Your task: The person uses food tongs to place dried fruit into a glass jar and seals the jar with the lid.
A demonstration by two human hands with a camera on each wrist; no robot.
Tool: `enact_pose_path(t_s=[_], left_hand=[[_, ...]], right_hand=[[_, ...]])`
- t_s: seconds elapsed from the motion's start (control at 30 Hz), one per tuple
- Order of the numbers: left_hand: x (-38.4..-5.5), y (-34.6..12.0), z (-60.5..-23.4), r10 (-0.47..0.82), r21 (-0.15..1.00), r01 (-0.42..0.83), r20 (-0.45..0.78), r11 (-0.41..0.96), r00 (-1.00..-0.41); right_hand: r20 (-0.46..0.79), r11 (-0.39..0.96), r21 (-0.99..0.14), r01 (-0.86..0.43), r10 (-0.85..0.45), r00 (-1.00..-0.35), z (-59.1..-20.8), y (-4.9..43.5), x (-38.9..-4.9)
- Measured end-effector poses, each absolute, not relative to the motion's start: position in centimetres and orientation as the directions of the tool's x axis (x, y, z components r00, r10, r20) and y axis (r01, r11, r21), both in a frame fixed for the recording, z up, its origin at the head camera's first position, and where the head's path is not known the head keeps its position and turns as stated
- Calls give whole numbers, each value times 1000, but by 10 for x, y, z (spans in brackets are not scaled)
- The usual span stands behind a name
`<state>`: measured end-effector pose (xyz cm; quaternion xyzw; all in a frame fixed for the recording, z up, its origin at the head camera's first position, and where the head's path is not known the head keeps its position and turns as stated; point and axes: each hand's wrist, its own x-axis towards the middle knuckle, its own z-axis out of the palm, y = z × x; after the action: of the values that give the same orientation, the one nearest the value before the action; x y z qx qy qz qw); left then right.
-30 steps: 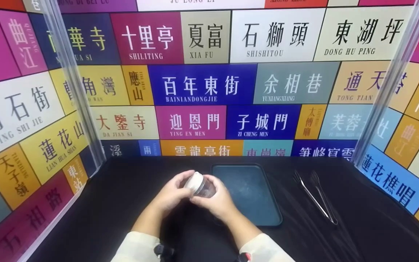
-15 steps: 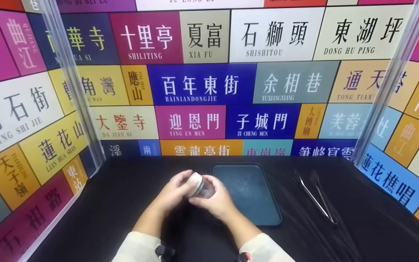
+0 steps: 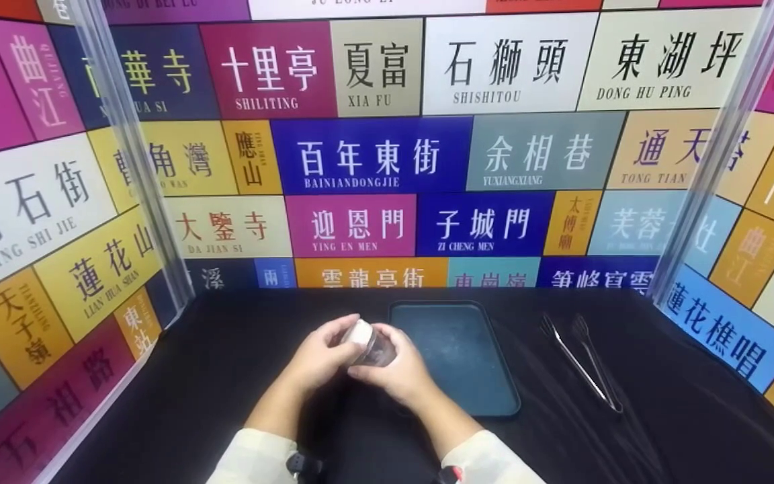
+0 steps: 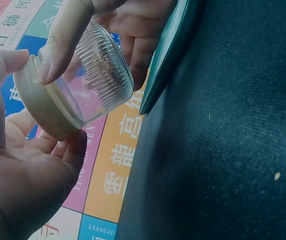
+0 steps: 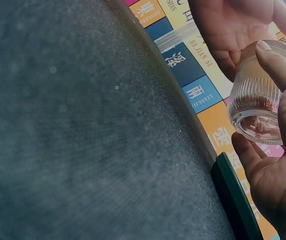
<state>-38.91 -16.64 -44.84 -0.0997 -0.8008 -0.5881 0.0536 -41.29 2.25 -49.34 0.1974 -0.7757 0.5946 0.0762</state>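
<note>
Both hands hold a small clear ribbed glass jar (image 3: 380,351) in front of the body, tilted above the black cloth. Its pale lid (image 4: 45,107) faces the left hand, and some brownish bits (image 5: 262,122) show through the glass near the base. My left hand (image 3: 320,353) grips the lid around its edge with thumb and fingers. The right hand (image 3: 404,370) holds the glass body; in the left wrist view its thumb (image 4: 65,45) reaches to the lid's edge. The fingers hide part of the jar in every view.
A dark teal tray (image 3: 457,356) lies on the black tablecloth (image 3: 226,376), just right of the hands. Farther right, metal tongs (image 3: 588,366) rest with their ends spread. Printed panels of place names (image 3: 373,154) stand behind and at both sides.
The left hand's fingers have shifted slightly around the lid, and the lid's visible face has changed a little. The right hand, tray and tongs stay in place.
</note>
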Motion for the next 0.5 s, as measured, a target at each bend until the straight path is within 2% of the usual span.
enact_pose_path(t_s=[0.33,0.5], left_hand=[[-390,-171,-451,134,945,226,199,238,-971],[-389,-166,-449,101,928,220,198,301,-975]], right_hand=[[344,226,-891,-394,-230,-910,-493,23,-411],[360,192,-893,-406,-236,-903,-494,23,-411]])
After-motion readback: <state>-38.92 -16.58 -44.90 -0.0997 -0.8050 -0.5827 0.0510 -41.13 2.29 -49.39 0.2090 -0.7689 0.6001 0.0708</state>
